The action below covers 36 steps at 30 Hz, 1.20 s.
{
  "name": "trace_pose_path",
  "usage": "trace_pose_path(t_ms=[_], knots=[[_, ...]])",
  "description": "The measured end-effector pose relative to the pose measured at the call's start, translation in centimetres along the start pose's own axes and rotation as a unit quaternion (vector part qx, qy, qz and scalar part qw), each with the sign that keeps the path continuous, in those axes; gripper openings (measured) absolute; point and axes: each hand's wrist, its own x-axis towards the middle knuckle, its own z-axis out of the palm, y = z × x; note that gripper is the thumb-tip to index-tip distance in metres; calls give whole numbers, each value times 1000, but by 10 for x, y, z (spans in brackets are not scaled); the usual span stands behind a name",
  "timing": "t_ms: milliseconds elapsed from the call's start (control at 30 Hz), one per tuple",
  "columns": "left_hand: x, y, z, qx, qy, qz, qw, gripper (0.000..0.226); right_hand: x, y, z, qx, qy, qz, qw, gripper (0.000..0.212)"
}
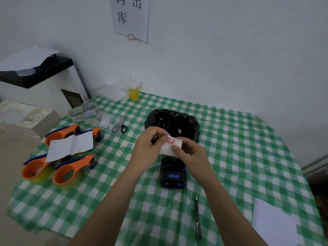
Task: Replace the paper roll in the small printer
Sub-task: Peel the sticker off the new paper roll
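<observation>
Both hands [147, 148] [190, 155] pinch the paper roll [171, 145] — above printer [173, 172], before black bin [172, 121].

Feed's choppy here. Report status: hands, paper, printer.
Left hand and right hand both pinch the white label paper above the printer. Printer lid open. Black-lined bin right behind; nothing blocking.
</observation>
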Motion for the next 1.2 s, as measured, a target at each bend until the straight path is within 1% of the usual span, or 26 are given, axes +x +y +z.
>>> trace_pose_path(t_ms=[267,500,567,700,767,900,1000,1033,1100,1200], knots=[[3,-3,1,-19,4,-12,1000,28,3,5,1,43,-5,22,999,19],[7,-4,2,-26,6,-19,999,28,8,10,0,50,3,40,998,19],[9,-2,2,-51,17,-29,998,23,10,13,-1,42,3,45,998,19],[19,-1,-4,-122,75,-48,989,14,11,27,-6,41,9,70,997,18],[24,-6,-6,-120,64,-59,989,15,13,33,-8,48,18,82,995,16],[40,-31,2,-66,33,-123,990,22,22,43,-12,55,47,106,992,14],[61,-58,11,1,19,-153,988,17,31,51,-18,34,74,118,990,11],[70,-66,15,34,12,-156,987,14,34,53,-21,29,80,122,989,11],[91,-82,23,121,-12,-146,982,16,40,58,-26,25,93,132,987,11],[123,-100,35,235,-59,-140,960,16,50,67,-35,24,112,143,983,12]])
